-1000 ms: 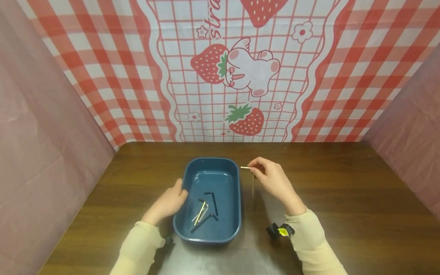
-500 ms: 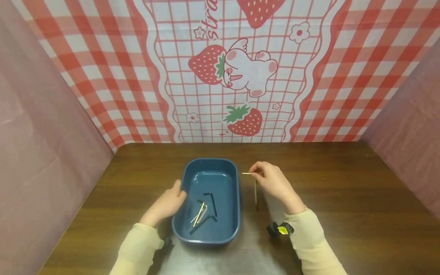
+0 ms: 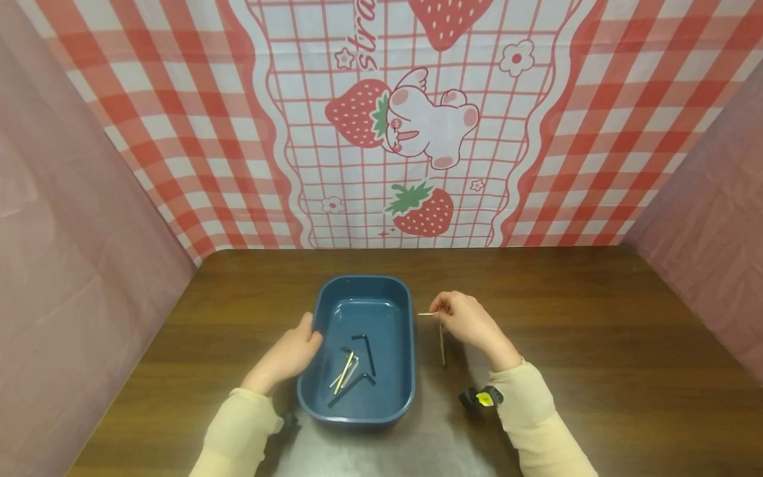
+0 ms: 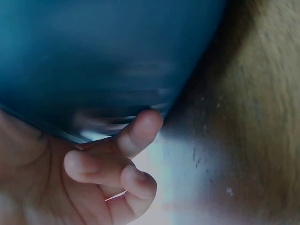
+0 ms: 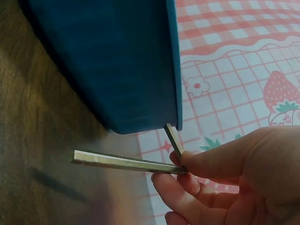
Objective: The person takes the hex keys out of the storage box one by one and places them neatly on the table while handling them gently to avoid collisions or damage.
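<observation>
My right hand (image 3: 471,322) pinches a brass-toned hex key (image 5: 126,164) at its bend, between thumb and fingers. The key's short arm points left toward the blue tray (image 3: 412,351), while its long arm hangs down outside the right wall. My left hand (image 3: 289,354) holds the tray's left side at the rim, its fingers against the outer wall in the left wrist view. On the tray floor lie several other hex keys: a black one (image 3: 369,358) near the middle, another black one (image 3: 346,391) nearer the front, and a brass one (image 3: 344,374) among silver ones.
The tray stands on a brown wooden table (image 3: 554,318). Behind it hangs a red-and-white strawberry cloth (image 3: 477,218), with plain pinkish cloth (image 3: 77,232) at the sides. A black strap device (image 3: 483,399) sits on the right wrist.
My right hand has come down and nearer the front, along the tray's right side, with the hex key still pinched. The left hand stays at the tray.
</observation>
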Tool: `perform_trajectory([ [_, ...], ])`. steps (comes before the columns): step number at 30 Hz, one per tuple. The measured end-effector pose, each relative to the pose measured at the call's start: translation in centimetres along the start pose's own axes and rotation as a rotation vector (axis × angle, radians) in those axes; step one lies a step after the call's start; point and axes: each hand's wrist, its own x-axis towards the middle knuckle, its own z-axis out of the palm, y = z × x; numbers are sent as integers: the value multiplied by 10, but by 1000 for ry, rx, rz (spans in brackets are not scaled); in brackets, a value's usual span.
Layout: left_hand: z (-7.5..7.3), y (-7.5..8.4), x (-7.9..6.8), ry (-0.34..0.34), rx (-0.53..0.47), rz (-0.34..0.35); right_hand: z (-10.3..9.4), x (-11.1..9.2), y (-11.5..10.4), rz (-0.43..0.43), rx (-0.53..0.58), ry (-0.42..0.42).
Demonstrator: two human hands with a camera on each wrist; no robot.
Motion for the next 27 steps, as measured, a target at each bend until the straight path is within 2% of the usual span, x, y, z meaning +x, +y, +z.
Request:
perform_trajectory([
  [6,-2,2,-2,3,-4,9,7,2,2,40,33,-47],
  [10,-1,1,0,-3,-11,-16,10,3,4,56,27,-60],
  [27,1,-1,2,-23,-10,-28,24,6,13,78,23,-110],
])
